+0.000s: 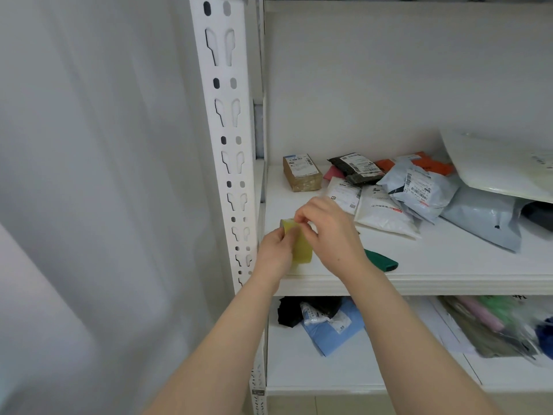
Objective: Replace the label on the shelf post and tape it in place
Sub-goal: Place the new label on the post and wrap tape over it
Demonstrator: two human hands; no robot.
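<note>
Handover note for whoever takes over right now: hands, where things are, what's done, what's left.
Left hand grips the yellowish tape roll above the front left corner of the shelf. Right hand pinches at the roll's top edge, likely picking up the tape end. Shelf post stands just left; no label shows on it. Done: roll in hand. Left: pull a strip, place the label, tape it.

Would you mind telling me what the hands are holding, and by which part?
A yellowish tape roll: the left hand grips its left side, the right hand pinches at its upper rim, perhaps at the loose end.
</note>
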